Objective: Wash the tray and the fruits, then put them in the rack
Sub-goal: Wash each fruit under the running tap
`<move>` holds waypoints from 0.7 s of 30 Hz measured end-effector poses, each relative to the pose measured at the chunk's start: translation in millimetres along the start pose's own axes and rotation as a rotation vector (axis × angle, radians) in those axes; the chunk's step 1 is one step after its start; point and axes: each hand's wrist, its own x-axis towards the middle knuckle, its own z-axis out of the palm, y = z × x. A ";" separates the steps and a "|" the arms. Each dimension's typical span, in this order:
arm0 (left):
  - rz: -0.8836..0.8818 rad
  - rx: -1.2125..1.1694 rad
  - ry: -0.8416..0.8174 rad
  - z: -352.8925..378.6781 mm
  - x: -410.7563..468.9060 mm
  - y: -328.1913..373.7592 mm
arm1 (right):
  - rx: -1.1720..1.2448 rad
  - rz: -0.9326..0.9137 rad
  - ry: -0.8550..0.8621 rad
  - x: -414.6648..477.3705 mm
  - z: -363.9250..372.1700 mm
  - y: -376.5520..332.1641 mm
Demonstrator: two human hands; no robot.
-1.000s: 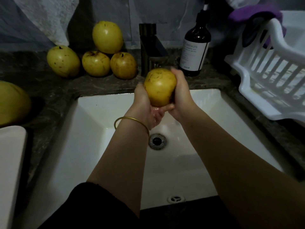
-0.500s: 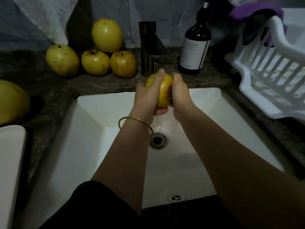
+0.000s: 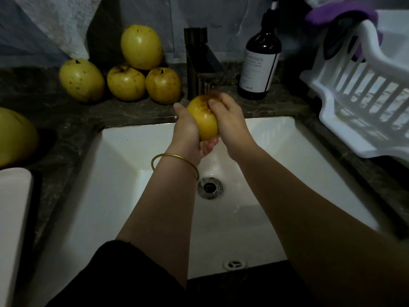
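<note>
Both hands on one apple [image 3: 204, 120], held above the sink [image 3: 110, 185] at its back edge, right under the tap [image 3: 199, 63]. Water runs from the spout onto the top of the apple. The left hand [image 3: 188, 131] cups it from the left, fingers curled underneath. The right hand [image 3: 230, 122] clamps it from the right, fingers wrapped over the top, thumb on the near face. A gold bangle [image 3: 174, 161] sits on the left wrist. Behind the sink on the counter [image 3: 66, 120], a pile of apples [image 3: 141, 46] stands left of the tap and a dark bottle [image 3: 260, 60] just right of it. The white rack [image 3: 354, 111] sits far right, a purple cloth [image 3: 340, 12] draped over its rim.
</note>
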 end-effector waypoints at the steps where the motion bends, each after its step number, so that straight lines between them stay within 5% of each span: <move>1: 0.013 -0.007 -0.026 2.3 -1.0 -0.3 | 0.005 0.016 0.029 0.1 0.1 0.7; 8: 0.137 0.118 -0.122 9.4 -8.8 -4.1 | 0.055 0.091 0.165 3.0 -6.0 2.9; 21: 0.318 0.424 -0.030 12.5 -13.1 -8.2 | 0.145 0.227 0.181 5.4 -3.8 -0.3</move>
